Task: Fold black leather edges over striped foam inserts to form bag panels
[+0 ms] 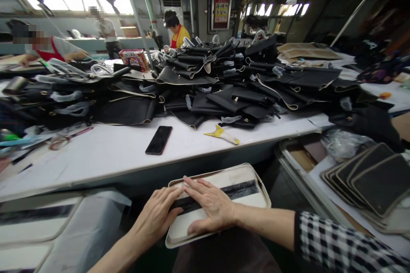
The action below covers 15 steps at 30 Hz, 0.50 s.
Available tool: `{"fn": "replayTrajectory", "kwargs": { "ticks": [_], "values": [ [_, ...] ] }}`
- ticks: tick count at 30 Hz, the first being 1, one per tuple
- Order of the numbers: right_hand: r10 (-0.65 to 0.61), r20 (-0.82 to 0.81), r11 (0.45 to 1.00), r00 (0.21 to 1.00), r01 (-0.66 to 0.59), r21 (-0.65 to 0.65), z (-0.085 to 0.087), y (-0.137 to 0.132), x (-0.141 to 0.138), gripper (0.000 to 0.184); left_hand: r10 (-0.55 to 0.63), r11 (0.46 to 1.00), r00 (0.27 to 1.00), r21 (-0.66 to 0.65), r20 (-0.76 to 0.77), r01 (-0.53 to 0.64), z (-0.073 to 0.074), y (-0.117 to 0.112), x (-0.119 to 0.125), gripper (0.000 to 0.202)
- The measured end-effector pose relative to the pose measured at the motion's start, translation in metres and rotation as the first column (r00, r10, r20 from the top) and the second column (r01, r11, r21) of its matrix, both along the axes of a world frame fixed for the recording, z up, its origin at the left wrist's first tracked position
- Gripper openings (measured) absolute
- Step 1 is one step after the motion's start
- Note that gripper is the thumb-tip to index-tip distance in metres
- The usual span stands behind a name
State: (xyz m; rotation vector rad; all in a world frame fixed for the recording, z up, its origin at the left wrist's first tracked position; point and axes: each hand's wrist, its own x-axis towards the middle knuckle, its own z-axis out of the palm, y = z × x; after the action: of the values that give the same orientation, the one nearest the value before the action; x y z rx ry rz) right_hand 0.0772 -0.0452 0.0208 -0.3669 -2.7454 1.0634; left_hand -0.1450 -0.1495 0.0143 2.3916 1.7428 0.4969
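A cream panel (254, 200) with rounded corners, a raised rim and a black strip (245, 188) along its middle lies over my lap, below the table's front edge. My right hand (213, 207) rests palm down on it, fingers stretched toward the far left corner and thumb spread away. At the panel's left end lies my left hand (160, 211), its fingers extended beside the right fingertips and its thumb on the black strip. Both hands are open and press on the panel's surface. They cover much of its left half.
On the white table (118, 145) lie a phone (159, 140), a yellow-handled tool (222, 134) and a heap of black leather-like pieces (221, 98). Similar cream panels (35, 230) lie left. Dark rounded panels (378, 179) are stacked right. Several people work behind.
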Motion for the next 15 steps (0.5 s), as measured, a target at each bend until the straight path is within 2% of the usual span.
{"fn": "replayTrajectory", "kwargs": {
  "ticks": [2,3,4,5,7,8,9,10,13,15],
  "values": [
    [-0.076,-0.082,0.99,0.994,0.065,-0.128,-0.001,0.005,0.001,0.096,-0.024,0.998,1.0,-0.056,-0.007,0.023,0.004,0.003,0.0,0.054],
    [-0.146,-0.132,0.969,0.98,0.115,-0.218,-0.002,0.008,0.002,0.092,-0.032,0.996,0.999,-0.084,-0.016,0.031,0.007,0.005,0.001,0.053],
    [-0.236,-0.182,0.923,0.954,0.162,-0.349,-0.002,0.012,0.003,0.084,-0.047,0.992,0.998,-0.12,-0.029,0.043,0.011,0.007,0.003,0.048],
    [-0.337,-0.217,0.844,0.916,0.192,-0.501,-0.003,0.015,0.003,0.074,-0.069,0.985,0.996,-0.163,-0.05,0.06,0.016,0.01,0.006,0.04],
    [-0.517,-0.226,0.623,0.826,0.181,-0.761,-0.004,0.023,0.004,0.051,-0.13,0.963,0.986,-0.251,-0.102,0.101,0.029,0.017,0.014,0.026],
    [-0.578,-0.213,0.518,0.788,0.152,-0.842,-0.004,0.026,0.003,0.044,-0.16,0.953,0.979,-0.28,-0.126,0.119,0.035,0.021,0.02,0.022],
    [-0.618,-0.201,0.442,0.76,0.125,-0.888,-0.004,0.028,0.003,0.043,-0.184,0.946,0.973,-0.294,-0.14,0.136,0.04,0.025,0.027,0.02],
    [-0.643,-0.195,0.401,0.741,0.109,-0.91,-0.003,0.029,0.003,0.043,-0.199,0.945,0.97,-0.292,-0.143,0.151,0.043,0.029,0.035,0.018],
    [-0.691,-0.192,0.299,0.697,0.034,-0.954,0.006,0.03,0.006,0.038,-0.213,0.949,0.969,-0.261,-0.124,0.175,0.046,0.043,0.059,0.011],
    [-0.719,-0.192,0.241,0.667,-0.02,-0.97,0.017,0.035,0.017,0.031,-0.207,0.953,0.968,-0.254,-0.139,0.168,0.043,0.052,0.074,0.016]
  ]
}}
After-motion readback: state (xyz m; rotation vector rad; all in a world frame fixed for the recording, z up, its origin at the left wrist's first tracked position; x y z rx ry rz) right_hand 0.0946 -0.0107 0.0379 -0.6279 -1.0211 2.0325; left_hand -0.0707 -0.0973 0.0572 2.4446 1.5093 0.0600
